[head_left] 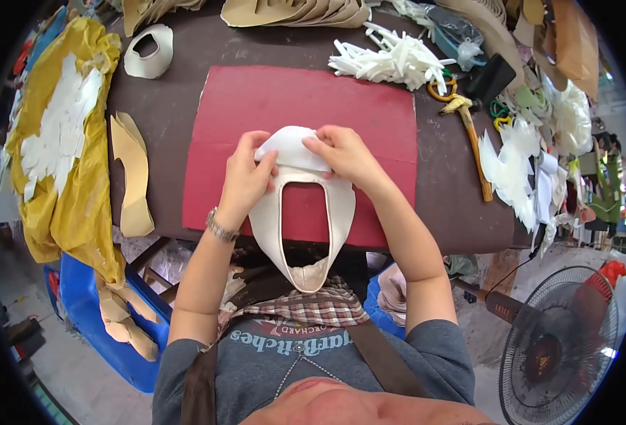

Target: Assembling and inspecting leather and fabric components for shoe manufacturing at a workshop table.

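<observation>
The hammer [478, 157], stacked tan cut-outs [299, 14] and white strips [398, 60] show a workshop

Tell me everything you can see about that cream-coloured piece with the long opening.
The cream piece is a smooth, leather-like loop, broad at its far end and tapering to a rounded near end. A thin dark line edges the long opening, through which the red board shows. Its near end reaches past the table edge. At its far end it meets a white curved piece held by the left hand and right hand; whether they are joined is unclear.
</observation>
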Motion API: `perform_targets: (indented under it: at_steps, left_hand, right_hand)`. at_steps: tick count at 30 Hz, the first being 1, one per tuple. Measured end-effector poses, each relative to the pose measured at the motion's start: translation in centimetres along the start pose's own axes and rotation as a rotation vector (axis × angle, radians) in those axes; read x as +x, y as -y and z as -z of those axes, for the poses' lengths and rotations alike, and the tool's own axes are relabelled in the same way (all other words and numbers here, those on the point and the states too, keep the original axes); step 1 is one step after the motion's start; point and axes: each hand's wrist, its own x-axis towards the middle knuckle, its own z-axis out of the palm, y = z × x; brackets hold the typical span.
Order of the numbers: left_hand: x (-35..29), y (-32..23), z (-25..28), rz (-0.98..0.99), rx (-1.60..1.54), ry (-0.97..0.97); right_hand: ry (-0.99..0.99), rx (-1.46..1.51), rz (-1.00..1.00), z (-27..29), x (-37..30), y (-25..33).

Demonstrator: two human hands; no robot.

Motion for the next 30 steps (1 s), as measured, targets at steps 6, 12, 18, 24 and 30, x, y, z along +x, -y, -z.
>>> perform_targets:
  at_steps: [6, 12, 18, 24, 30]
  left_hand:
    - [-0.9, 0.8, -0.7, -0.158, 0.088, -0.108]
    - [-0.2, 1.7, -0.6, -0.25, 0.15, -0.108]
    - [-0.3, 0.7, -1.0, -0.665, 0.677, -0.164]
    - [-3.2, 1.6, 0.9, -0.755, 1.044, -0.079]
    - [-5.0, 3.6, 2.5, -0.676, 1.242, -0.079]
  right_hand:
    - [0.102, 0.034, -0.226, 1.5, 0.2, 0.1]
    - [0.11, 0.017, -0.273, 1.3, 1.0, 0.4]
    - [-0.088, -0.604, 0.054, 1.9, 0.4, -0.4]
    - [-0.049, -0.332, 0.11, 1.7, -3.4, -3.9]
    - [-0.009, -0.022, -0.094, 2.8, -3.9, -1.0]
